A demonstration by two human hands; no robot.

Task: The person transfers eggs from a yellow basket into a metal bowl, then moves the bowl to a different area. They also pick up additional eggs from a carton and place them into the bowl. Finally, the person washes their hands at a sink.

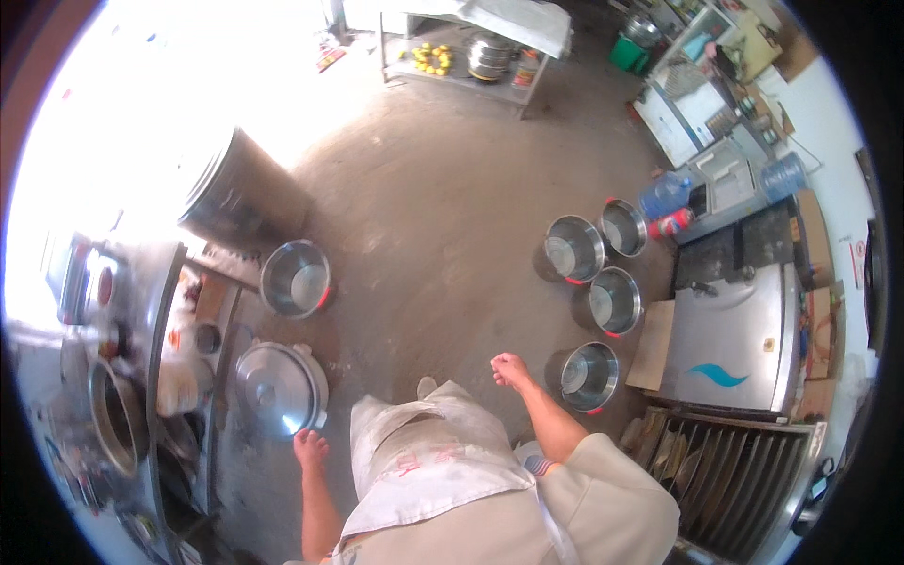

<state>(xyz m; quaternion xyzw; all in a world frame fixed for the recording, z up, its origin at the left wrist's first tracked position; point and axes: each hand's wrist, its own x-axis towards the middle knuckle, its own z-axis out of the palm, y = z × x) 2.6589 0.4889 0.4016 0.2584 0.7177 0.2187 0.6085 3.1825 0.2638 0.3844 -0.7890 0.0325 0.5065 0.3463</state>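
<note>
My left hand (310,448) hangs with loosely bent fingers apart and nothing in it. It is nearest to a round lidded metal pot (275,387) on the floor; whether it touches the pot cannot be told. In front of my body, my right hand (510,370) is curled into a loose fist, with no object visible in it. A steel bucket (592,374) stands to the right of that hand, apart from it. I wear a pale apron (438,487) bearing red writing.
Several more steel buckets (609,300) stand at the right, before a stainless-steel cabinet (734,346). Another bucket (296,279) and a tall metal drum (247,198) are at the left, near a metal shelf (162,339). Ahead is a table (459,81) with yellow fruit (432,59) on its lower shelf.
</note>
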